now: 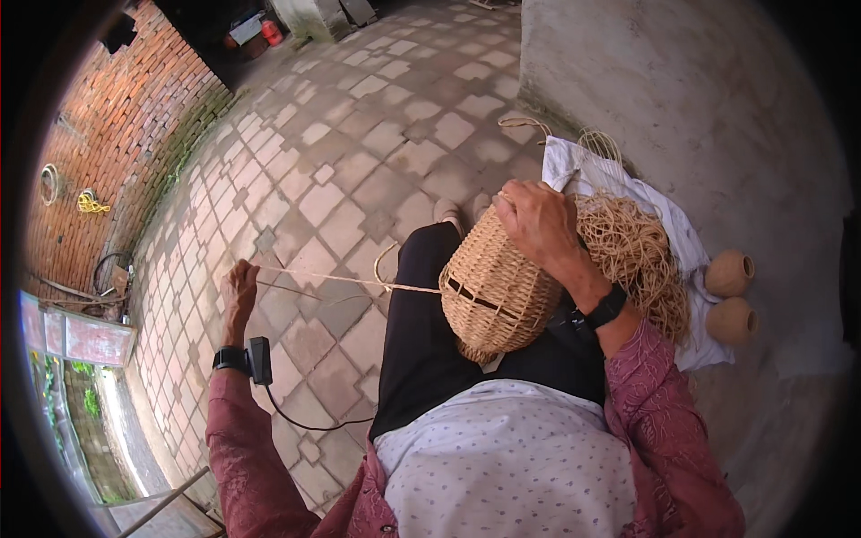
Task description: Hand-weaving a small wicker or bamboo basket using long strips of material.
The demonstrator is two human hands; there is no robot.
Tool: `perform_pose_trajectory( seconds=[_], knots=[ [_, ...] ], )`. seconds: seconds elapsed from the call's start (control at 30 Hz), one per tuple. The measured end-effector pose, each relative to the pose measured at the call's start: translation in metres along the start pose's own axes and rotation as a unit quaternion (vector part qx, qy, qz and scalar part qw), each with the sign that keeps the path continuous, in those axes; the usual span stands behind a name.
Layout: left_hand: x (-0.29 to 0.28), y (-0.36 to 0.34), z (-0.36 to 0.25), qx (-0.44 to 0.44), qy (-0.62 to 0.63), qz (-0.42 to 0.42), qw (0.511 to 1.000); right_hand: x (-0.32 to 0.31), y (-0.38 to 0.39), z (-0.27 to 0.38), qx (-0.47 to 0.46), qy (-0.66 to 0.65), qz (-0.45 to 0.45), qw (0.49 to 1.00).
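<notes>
A woven tan basket [491, 300] lies on its side on my lap, with a dark slot-like band across its weave. My right hand [544, 231] is closed over its upper end. Out to the left, my left hand [239, 289] pinches a pale cord [341, 279], which stretches taut to the basket's left side. A loose loop of cord curls up near my left thigh. At my right, a heap of tan cord [628, 255] rests on a white sack [704, 354], partly hidden behind my right hand and arm.
Two small clay pots [728, 273] sit at the right beside a grey plastered wall [673, 81]. A paved floor [323, 206] extends ahead to a brick wall [117, 108] with hanging coils. A red container [271, 32] stands at the back.
</notes>
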State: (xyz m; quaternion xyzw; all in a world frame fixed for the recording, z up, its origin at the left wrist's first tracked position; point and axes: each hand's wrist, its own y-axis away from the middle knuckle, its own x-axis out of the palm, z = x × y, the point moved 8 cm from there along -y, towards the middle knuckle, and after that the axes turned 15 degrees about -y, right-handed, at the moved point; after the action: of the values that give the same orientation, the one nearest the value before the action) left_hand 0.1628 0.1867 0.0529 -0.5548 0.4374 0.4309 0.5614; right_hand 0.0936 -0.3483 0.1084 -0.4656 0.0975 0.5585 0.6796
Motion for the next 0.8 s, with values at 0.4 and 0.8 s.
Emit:
perform_pose_trajectory(
  seconds=[0.4, 0.8],
  knots=[
    [0.021, 0.015, -0.168, 0.049, 0.212, 0.109, 0.970, -0.003, -0.001, 0.012, -0.010, -0.011, 0.002, 1.000],
    [0.032, 0.076, -0.312, 0.038, 0.375, 0.467, 0.800, -0.016, 0.002, 0.027, -0.045, -0.029, -0.011, 0.998]
  ],
)
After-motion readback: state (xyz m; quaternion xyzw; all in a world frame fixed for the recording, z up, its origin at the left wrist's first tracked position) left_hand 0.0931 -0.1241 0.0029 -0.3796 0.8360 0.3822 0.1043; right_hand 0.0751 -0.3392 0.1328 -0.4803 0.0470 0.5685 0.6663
